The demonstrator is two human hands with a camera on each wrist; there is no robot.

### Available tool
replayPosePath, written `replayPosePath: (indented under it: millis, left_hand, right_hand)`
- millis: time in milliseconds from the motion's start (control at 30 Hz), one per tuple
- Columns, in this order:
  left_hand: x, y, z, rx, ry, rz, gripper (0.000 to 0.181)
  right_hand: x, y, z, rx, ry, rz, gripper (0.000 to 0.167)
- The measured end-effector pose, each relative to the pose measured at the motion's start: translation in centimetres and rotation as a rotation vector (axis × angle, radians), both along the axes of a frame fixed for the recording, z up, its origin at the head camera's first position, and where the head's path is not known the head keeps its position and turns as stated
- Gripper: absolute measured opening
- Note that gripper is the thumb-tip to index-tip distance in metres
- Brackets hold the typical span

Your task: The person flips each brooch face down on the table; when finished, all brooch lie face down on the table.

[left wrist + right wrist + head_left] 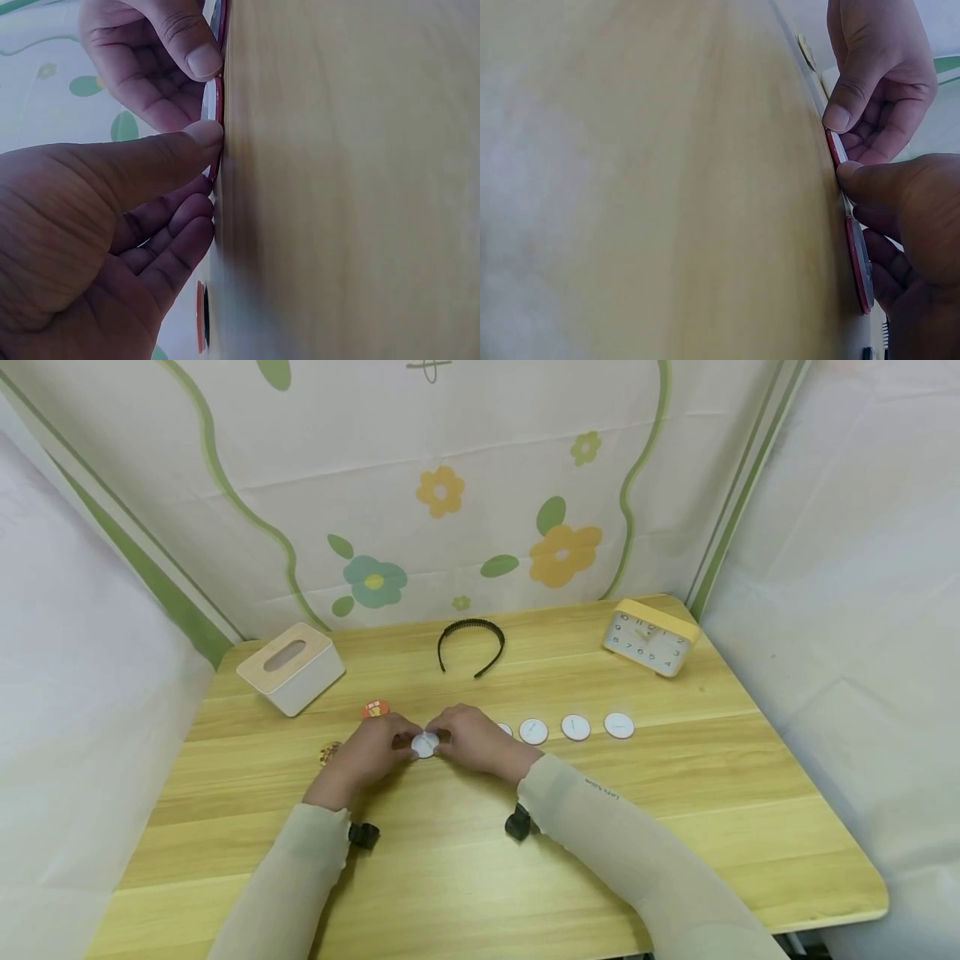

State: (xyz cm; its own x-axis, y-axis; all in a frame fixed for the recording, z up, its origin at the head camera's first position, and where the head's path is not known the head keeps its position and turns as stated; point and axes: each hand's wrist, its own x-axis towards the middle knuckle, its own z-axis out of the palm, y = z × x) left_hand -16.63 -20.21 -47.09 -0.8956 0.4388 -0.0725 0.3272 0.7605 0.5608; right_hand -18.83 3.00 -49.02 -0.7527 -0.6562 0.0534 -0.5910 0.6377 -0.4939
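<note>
Pinching white disc [424, 746], both hands [372, 749] [472, 740]

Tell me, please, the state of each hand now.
Left hand: closed, pinching the left side of a red-rimmed white disc.
Right hand: closed, pinching the same disc's right side.

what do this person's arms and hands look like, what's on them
The left arm wears a pale beige fabric left sleeve, and the right arm a matching pale beige fabric right sleeve with small dark lettering near the cuff. A small black device sits at each wrist, left and right. The left hand and right hand are bare, without gloves.
</note>
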Motion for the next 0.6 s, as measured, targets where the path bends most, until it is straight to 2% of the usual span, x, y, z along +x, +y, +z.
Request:
replayPosePath:
  millis: [200, 300, 433, 600]
  left_hand:
    - [0.1, -0.1, 0.0, -0.001, 0.0, 0.004, 0.028]
    - [0.1, -0.7, 0.1, -0.003, -0.006, 0.019, 0.03]
    - [-0.3, -2.3, 0.7, 0.013, -0.032, 0.107, 0.039]
    - [-1.7, -4.6, 1.4, -0.005, 0.002, 0.209, 0.051]
  right_hand:
    - [0.1, 0.0, 0.1, 0.001, -0.01, -0.005, 0.035]
    - [0.1, -0.1, 0.0, 0.001, -0.01, -0.001, 0.035]
    - [0.1, -0.1, -0.2, 0.017, -0.011, -0.002, 0.037]
    - [0.0, 0.0, -0.1, 0.03, -0.014, -0.015, 0.038]
